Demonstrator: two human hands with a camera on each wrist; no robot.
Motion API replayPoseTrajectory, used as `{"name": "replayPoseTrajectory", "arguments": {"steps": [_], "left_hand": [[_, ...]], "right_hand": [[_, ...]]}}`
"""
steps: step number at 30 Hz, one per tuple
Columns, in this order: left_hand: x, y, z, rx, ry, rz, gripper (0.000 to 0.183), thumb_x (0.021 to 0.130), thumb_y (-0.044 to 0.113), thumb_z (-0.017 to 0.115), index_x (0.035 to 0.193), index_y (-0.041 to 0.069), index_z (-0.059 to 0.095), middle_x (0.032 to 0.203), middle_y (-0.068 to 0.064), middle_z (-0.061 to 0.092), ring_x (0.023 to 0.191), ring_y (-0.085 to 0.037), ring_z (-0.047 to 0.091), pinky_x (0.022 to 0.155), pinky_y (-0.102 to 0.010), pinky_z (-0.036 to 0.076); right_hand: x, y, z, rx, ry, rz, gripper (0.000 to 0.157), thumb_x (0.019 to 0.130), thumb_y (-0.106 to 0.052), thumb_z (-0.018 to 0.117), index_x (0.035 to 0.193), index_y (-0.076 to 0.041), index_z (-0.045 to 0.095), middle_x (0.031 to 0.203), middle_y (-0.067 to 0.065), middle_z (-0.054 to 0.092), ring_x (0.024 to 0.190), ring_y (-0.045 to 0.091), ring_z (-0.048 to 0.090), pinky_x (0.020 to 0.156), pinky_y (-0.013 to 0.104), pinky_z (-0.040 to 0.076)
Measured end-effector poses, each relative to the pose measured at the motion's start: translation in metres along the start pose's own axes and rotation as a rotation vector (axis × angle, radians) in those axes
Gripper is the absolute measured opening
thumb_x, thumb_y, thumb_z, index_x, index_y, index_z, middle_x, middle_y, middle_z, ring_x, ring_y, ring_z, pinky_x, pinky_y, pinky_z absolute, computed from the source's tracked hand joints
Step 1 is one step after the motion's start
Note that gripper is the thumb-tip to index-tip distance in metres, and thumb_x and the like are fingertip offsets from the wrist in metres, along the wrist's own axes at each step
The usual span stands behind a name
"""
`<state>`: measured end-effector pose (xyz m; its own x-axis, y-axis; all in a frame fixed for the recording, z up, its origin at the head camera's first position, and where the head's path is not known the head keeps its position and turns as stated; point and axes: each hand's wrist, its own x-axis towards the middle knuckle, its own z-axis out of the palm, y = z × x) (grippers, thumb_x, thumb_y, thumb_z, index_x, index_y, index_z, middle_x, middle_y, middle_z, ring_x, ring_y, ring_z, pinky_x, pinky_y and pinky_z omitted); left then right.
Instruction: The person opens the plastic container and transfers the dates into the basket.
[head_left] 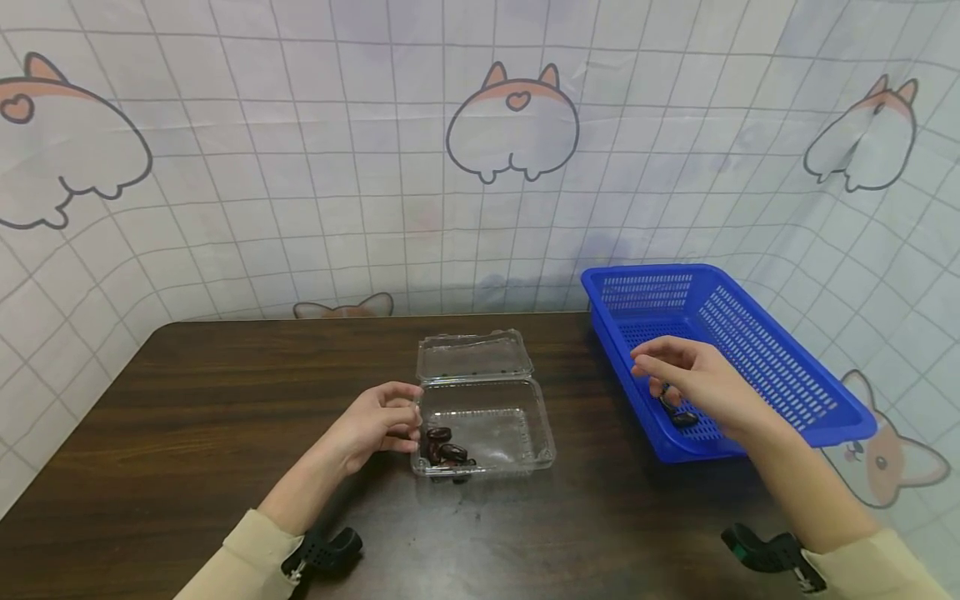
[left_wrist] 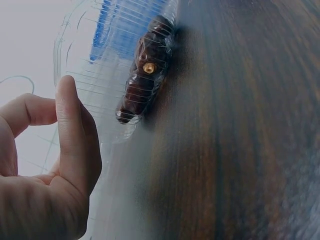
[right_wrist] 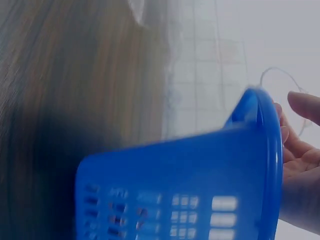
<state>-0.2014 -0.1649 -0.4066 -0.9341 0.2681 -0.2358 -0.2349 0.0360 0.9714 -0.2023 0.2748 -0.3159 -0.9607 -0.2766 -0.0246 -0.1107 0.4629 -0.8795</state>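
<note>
A clear plastic clamshell box point(head_left: 487, 417) lies with its lid back on the table, several dark brown dates point(head_left: 450, 452) gathered in its front left corner. At the box's left rim, my left hand point(head_left: 382, 421) holds the edge between thumb and fingers; the dates point(left_wrist: 145, 70) show through the ribbed wall in the left wrist view. Above the blue basket point(head_left: 626, 358), my right hand point(head_left: 693, 375) hovers with loosely bent fingers, and I see nothing in it. A few dates point(head_left: 682, 418) lie on the basket floor below it, partly hidden by the hand.
The dark wooden table point(head_left: 225, 400) ends at a wall covered with a white grid cloth point(head_left: 337, 208). The basket stands at the table's right, close to the side cloth. Its tall wall point(right_wrist: 190, 165) and rim rise beside my right hand.
</note>
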Motion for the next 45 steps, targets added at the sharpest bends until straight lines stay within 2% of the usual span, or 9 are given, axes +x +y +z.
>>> {"name": "replayPoseTrajectory", "arguments": {"steps": [5, 15, 18, 26, 34, 41, 45], "left_hand": [[0.0, -0.001, -0.001, -0.004, -0.004, -0.002, 0.052, 0.093, 0.0, 0.06, 0.142, -0.008, 0.044, 0.099, -0.012, 0.059, 0.076, -0.018, 0.064, 0.069, -0.033, 0.063], [0.001, 0.001, -0.001, -0.012, -0.004, -0.004, 0.052, 0.092, -0.001, 0.059, 0.141, -0.009, 0.043, 0.097, -0.011, 0.059, 0.074, -0.017, 0.063, 0.067, -0.032, 0.063], [0.001, 0.001, -0.001, -0.017, -0.005, -0.004, 0.053, 0.091, -0.002, 0.058, 0.141, -0.009, 0.043, 0.096, -0.01, 0.059, 0.074, -0.017, 0.063, 0.067, -0.032, 0.063], [0.002, 0.002, -0.002, -0.019, -0.014, -0.012, 0.052, 0.092, -0.002, 0.058, 0.142, -0.009, 0.043, 0.095, -0.01, 0.059, 0.073, -0.017, 0.062, 0.067, -0.032, 0.063], [0.002, 0.001, -0.003, -0.018, -0.013, -0.012, 0.053, 0.092, -0.002, 0.058, 0.141, -0.009, 0.042, 0.095, -0.01, 0.059, 0.073, -0.017, 0.062, 0.068, -0.032, 0.062], [0.002, 0.001, -0.002, -0.016, -0.006, -0.014, 0.052, 0.092, -0.002, 0.058, 0.141, -0.009, 0.043, 0.097, -0.011, 0.059, 0.073, -0.017, 0.063, 0.067, -0.032, 0.062], [0.002, 0.001, -0.002, -0.021, -0.002, -0.018, 0.052, 0.091, -0.002, 0.058, 0.14, -0.009, 0.043, 0.096, -0.01, 0.059, 0.072, -0.017, 0.063, 0.066, -0.031, 0.062]], "right_hand": [[0.013, -0.011, 0.017, -0.001, -0.036, -0.016, 0.039, 0.105, -0.035, 0.06, 0.128, -0.005, 0.062, 0.109, 0.017, 0.066, 0.081, 0.027, 0.058, 0.061, 0.031, 0.052], [0.036, -0.027, 0.065, 0.08, -0.164, -0.058, 0.032, 0.103, -0.028, 0.064, 0.124, -0.004, 0.065, 0.105, 0.014, 0.068, 0.079, 0.026, 0.058, 0.059, 0.027, 0.048], [0.042, -0.03, 0.079, 0.087, -0.204, -0.071, 0.029, 0.103, -0.025, 0.064, 0.123, -0.004, 0.065, 0.104, 0.016, 0.068, 0.08, 0.03, 0.057, 0.059, 0.028, 0.047], [0.055, -0.034, 0.109, 0.025, -0.282, -0.104, 0.023, 0.102, -0.022, 0.066, 0.117, -0.005, 0.069, 0.094, 0.01, 0.069, 0.073, 0.034, 0.057, 0.055, 0.029, 0.047], [0.067, -0.035, 0.134, 0.003, -0.368, -0.112, 0.023, 0.102, -0.023, 0.065, 0.117, -0.006, 0.071, 0.1, 0.013, 0.072, 0.078, 0.044, 0.059, 0.053, 0.032, 0.046], [0.075, -0.033, 0.157, 0.002, -0.42, -0.09, 0.03, 0.101, -0.022, 0.065, 0.122, 0.0, 0.069, 0.106, 0.018, 0.073, 0.076, 0.034, 0.064, 0.056, 0.037, 0.051], [0.077, -0.029, 0.168, -0.037, -0.433, -0.082, 0.029, 0.101, -0.02, 0.065, 0.121, 0.0, 0.069, 0.099, 0.016, 0.073, 0.071, 0.03, 0.064, 0.054, 0.034, 0.051]]}}
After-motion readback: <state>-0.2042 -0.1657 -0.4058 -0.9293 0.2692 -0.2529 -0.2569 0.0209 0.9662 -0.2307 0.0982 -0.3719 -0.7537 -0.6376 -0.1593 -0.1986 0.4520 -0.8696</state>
